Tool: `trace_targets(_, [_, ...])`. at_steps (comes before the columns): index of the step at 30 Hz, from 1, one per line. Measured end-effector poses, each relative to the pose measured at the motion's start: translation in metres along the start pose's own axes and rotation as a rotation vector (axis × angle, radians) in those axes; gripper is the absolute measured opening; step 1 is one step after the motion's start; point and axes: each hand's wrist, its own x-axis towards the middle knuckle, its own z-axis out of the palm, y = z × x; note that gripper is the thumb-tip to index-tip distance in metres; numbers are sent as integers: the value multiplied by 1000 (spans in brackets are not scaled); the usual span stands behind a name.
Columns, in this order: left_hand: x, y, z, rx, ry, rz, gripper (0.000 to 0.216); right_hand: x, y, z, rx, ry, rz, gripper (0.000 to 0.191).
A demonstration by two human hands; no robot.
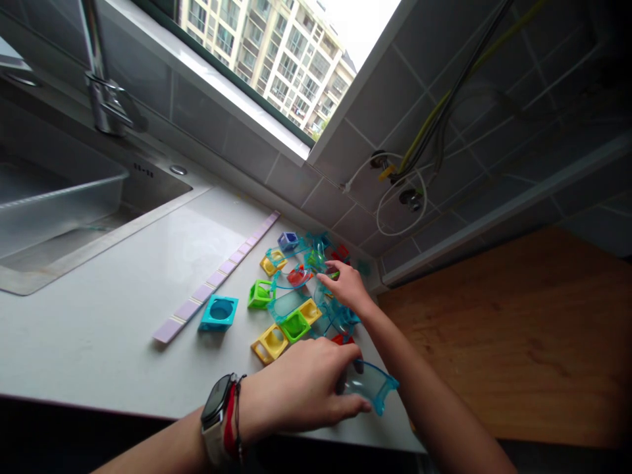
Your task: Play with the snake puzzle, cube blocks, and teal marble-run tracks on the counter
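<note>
My left hand (309, 382), with a watch and cords at the wrist, is closed on a clear blue curved marble-run track piece (375, 385) near the counter's front edge. Farther back, my right hand (349, 287) reaches into a pile of toy pieces with thumb and fingers apart; a green piece is partly hidden behind its fingertips. Around it lie a red block (299, 275), more clear blue track pieces (289, 306) and a green cube (261, 294). Just beyond my left hand, yellow and green blocks (295, 325) sit in a row.
A turquoise block (218, 313) stands apart beside a long lilac strip (217, 279). At left are a sink (143, 214) holding a translucent basin (59, 204), and a faucet (101, 99). A wooden board (503, 336) is at right; pipes and cables (409, 164) hang on the tiled wall.
</note>
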Motion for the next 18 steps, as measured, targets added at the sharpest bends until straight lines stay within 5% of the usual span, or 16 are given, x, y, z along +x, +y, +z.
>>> trace_targets(5, [-2,0,-3,4,2,0,33,-16,0,2,31,104,-58,36])
trace_targets(10, [-2,-5,-5,-18,81,-66,37,-63,1,-22,230,244,-15,30])
trace_targets(14, [3,-11,-2,-16,184,-137,39,-116,4,-44,674,113,210,41])
trace_targets(18, [6,-15,7,20,181,-141,36,-175,6,-57,848,-73,177,51])
